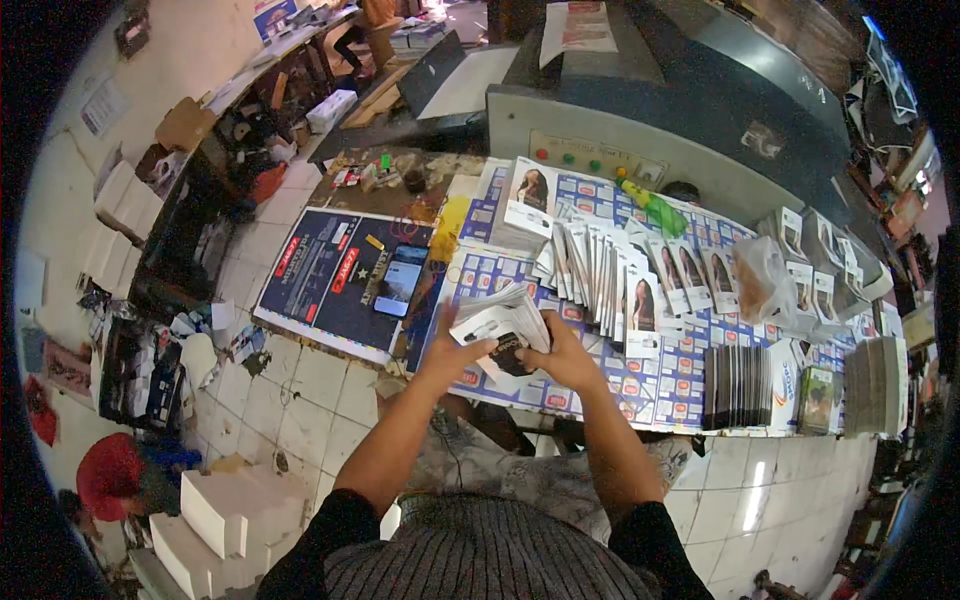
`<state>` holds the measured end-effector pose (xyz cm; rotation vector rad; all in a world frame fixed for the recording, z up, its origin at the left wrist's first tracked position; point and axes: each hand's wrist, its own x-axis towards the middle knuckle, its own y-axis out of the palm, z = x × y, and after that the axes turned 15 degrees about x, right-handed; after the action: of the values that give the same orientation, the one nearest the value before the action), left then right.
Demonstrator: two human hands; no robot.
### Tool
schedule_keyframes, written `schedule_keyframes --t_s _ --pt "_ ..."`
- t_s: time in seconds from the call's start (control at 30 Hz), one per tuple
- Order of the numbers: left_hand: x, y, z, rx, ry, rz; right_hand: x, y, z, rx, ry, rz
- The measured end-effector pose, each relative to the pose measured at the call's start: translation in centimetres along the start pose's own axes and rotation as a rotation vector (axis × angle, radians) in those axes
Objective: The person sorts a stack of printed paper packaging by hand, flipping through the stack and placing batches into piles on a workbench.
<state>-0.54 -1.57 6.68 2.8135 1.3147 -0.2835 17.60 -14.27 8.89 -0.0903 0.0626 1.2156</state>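
Observation:
Both my hands grip one thick bundle of printed cards [500, 318] above the near edge of the table. My left hand [447, 352] is closed on its left side, thumb lying across the front. On the opposite side my right hand [566, 358] is closed too, its thumb pressed on the dark printed area. The far edges of the bundle fan apart slightly. Just beyond it, a spread row of similar cards [590, 265] overlaps on the table. Behind that row stands a neat stack of cards [528, 200] with a picture on top. Fingers under the bundle are hidden.
Blue printed sheets cover the table [610, 385]. A phone [399, 282] lies left on a dark poster [330, 270]. To the right are a plastic bag [765, 278], upright card rows [738, 387] and tall stacks [875, 385]. A large grey machine [620, 130] stands behind; a person [112, 478] is lower left.

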Motion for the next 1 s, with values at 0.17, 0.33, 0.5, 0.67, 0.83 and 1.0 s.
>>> schedule_keyframes --t_s 0.17,0.33,0.5,0.67,0.83,1.0 --pt "0.9 -0.4 -1.7 0.046 -0.018 0.17 -1.1 0.4 -2.3 0.226 -0.104 -0.022" --pt "0.1 -0.2 -3.1 0.347 0.062 0.252 -1.6 0.7 -3.0 0.252 -0.129 -0.033" --pt "-0.4 0.4 0.0 0.163 0.292 0.285 -2.0 0.4 -3.8 0.118 -0.193 -0.029" --pt "-1.7 1.0 5.1 0.625 0.224 0.362 -3.1 1.1 -4.4 0.232 -0.105 0.033" --pt "-1.0 1.2 5.8 0.283 0.179 0.376 -3.2 1.2 -4.2 0.349 -0.023 0.106" --pt "0.0 0.6 3.7 0.331 0.265 0.286 -2.9 2.4 -3.8 0.309 0.074 0.073"
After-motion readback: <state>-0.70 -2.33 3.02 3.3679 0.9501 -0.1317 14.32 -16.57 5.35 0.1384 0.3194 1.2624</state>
